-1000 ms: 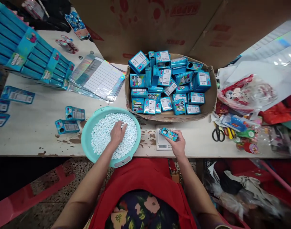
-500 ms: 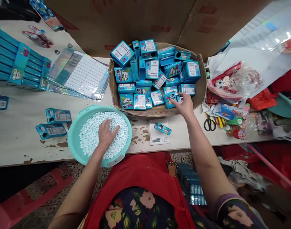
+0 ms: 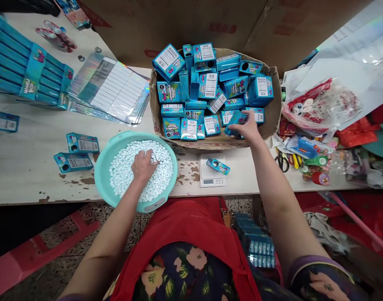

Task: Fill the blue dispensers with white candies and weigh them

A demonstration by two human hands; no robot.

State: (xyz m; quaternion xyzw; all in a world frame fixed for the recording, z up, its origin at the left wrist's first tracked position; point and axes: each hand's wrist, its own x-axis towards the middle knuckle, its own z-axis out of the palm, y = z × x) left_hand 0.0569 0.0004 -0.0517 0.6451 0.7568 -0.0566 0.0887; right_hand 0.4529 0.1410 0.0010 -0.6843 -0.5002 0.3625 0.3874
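Note:
In the head view, my left hand (image 3: 143, 166) is down in the small white candies (image 3: 125, 167) that fill a turquoise basin (image 3: 100, 184). Its fingers curl into them, and the fingertips are partly hidden. My right hand (image 3: 250, 127) grips a small blue candy tin (image 3: 236, 122) between thumb and fingers, over the near right part of a cardboard box (image 3: 207, 143). Several similar blue tins (image 3: 207, 85) lie jumbled in that box. Another blue tin (image 3: 219, 166) with a round opening lies on a white scale (image 3: 207, 179), between my two arms.
Two blue tins (image 3: 82, 143) lie left of the basin, near printed plastic sheets (image 3: 116, 90) and stacked blue packs (image 3: 31, 69). Black-handled scissors (image 3: 282, 162), plastic bags (image 3: 323, 104) and small wrapped goods crowd the right. A tall cardboard wall (image 3: 191, 25) stands behind.
My right hand has taken hold of a blue tin in the box and tilted it up. My left hand's fingers have curled deeper into the candies. The whole view has shifted slightly.

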